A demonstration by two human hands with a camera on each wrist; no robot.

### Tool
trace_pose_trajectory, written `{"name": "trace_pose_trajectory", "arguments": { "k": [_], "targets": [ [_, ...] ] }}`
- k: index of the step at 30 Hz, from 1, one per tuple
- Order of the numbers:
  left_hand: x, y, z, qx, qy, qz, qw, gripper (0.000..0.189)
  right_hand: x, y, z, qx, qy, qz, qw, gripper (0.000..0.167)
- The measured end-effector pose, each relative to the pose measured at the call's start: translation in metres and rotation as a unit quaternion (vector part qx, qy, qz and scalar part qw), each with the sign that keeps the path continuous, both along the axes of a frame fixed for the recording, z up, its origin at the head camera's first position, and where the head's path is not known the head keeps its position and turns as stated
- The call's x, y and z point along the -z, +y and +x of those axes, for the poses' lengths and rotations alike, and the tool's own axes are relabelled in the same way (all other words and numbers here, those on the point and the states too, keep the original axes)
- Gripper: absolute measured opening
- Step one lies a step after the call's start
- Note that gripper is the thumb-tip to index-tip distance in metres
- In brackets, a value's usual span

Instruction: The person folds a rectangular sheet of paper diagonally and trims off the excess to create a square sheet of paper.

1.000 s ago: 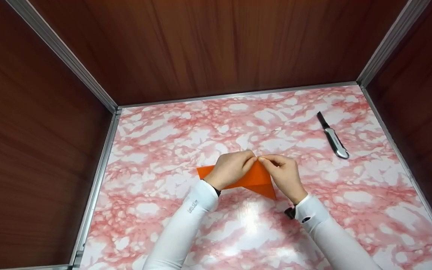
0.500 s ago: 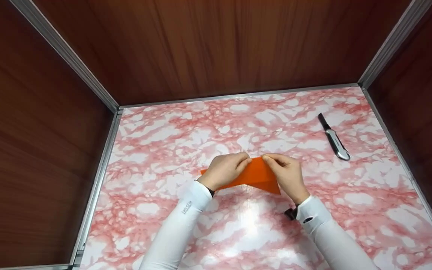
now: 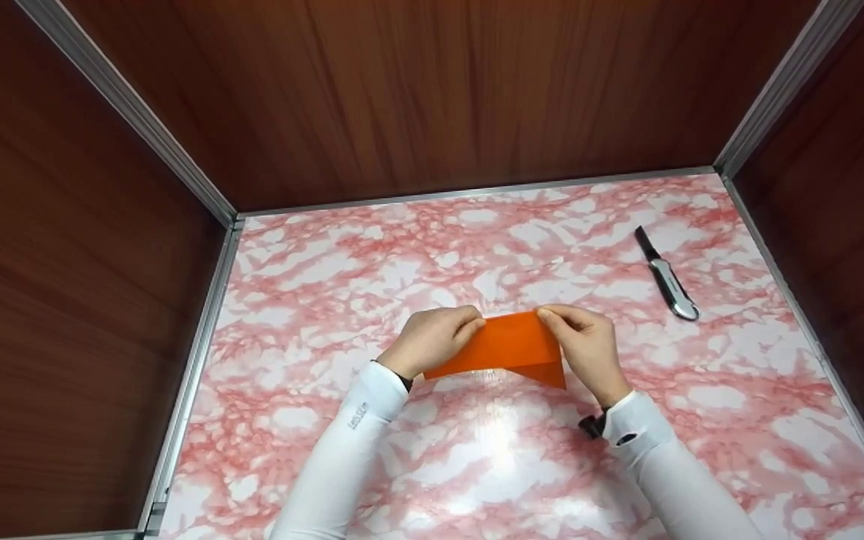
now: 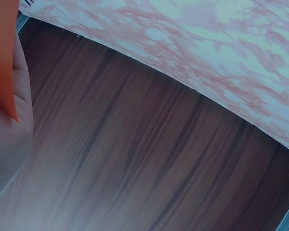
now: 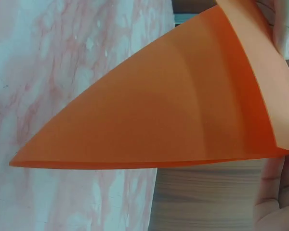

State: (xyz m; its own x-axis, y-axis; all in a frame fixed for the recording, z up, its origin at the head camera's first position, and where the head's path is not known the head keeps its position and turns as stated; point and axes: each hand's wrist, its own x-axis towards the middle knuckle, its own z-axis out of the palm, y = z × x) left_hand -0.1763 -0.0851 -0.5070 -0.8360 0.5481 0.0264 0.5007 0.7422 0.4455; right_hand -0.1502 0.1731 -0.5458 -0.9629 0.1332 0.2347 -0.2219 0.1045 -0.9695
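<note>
Paper (image 3: 514, 345), orange and folded, spans the gap between our two grips, and we hold it at both ends of its far edge. Our left grip (image 3: 436, 335) pinches the left part, thumb on the near face and the other fingers mostly hidden behind, while its palm covers some of the sheet. Our right grip (image 3: 586, 345) nips just the far right corner between thumb and fingertip, probably because so small a hold leaves the face and fold in plain sight. With the grips set apart, that edge runs nearly straight between them; we judge that such spacing keeps the thin sheet from sagging. Below the right grip, a darker pointed flap hangs towards us, beside the wrist. The right wrist view shows the sheet bowed, with a folded lip along one side, so the crease seems not to be pressed flat. We appear to hold it raised over the table (image 3: 312, 300), though whether any lower edge touches we cannot tell. Beyond and to the right of the right grip lies the knife (image 3: 668, 281), dark end pointing away from us, well apart from the sheet and, it seems, out of the way of both grips.
</note>
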Motion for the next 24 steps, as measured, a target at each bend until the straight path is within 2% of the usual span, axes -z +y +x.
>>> {"name": "trace_pose_trajectory", "arguments": {
  "k": [3, 8, 11, 13, 15, 16, 19, 21, 22, 24],
  "targets": [
    [0.0, -0.007, -0.001, -0.003, -0.009, 0.007, 0.9999, 0.026, -0.001, 0.007, -0.002, 0.013, -0.001, -0.002, 0.9999, 0.017],
    [0.002, -0.023, -0.003, -0.029, -0.03, 0.021, 0.9989, 0.026, -0.008, 0.019, -0.002, 0.037, -0.006, -0.011, 0.9992, 0.014],
    [0.004, -0.029, -0.005, -0.041, -0.049, 0.054, 0.9965, 0.026, -0.02, 0.02, 0.002, 0.04, -0.011, -0.004, 0.9991, 0.015],
    [0.007, -0.033, -0.006, -0.053, -0.068, 0.095, 0.9917, 0.026, -0.026, 0.02, 0.005, 0.04, -0.017, -0.006, 0.999, 0.017],
    [0.01, -0.036, -0.008, -0.073, -0.092, 0.148, 0.9819, 0.027, -0.029, 0.02, 0.006, 0.039, -0.025, -0.011, 0.9989, 0.018],
    [0.012, -0.037, -0.009, -0.087, -0.106, 0.18, 0.9741, 0.028, -0.028, 0.021, 0.006, 0.038, -0.03, -0.015, 0.9987, 0.018],
    [0.017, -0.04, -0.01, -0.132, -0.144, 0.273, 0.9418, 0.031, -0.016, 0.024, 0.002, 0.03, -0.048, -0.029, 0.9979, 0.019],
    [0.02, -0.041, -0.011, -0.153, -0.164, 0.317, 0.9216, 0.033, -0.006, 0.026, -0.001, 0.026, -0.062, -0.035, 0.9972, 0.021],
    [0.022, -0.041, -0.011, -0.156, -0.173, 0.331, 0.9145, 0.033, -0.002, 0.027, -0.003, 0.024, -0.071, -0.038, 0.9965, 0.022],
    [0.024, -0.042, -0.011, -0.151, -0.189, 0.346, 0.9067, 0.032, 0.006, 0.029, -0.006, 0.025, -0.081, -0.042, 0.9955, 0.025]
  ]
}}
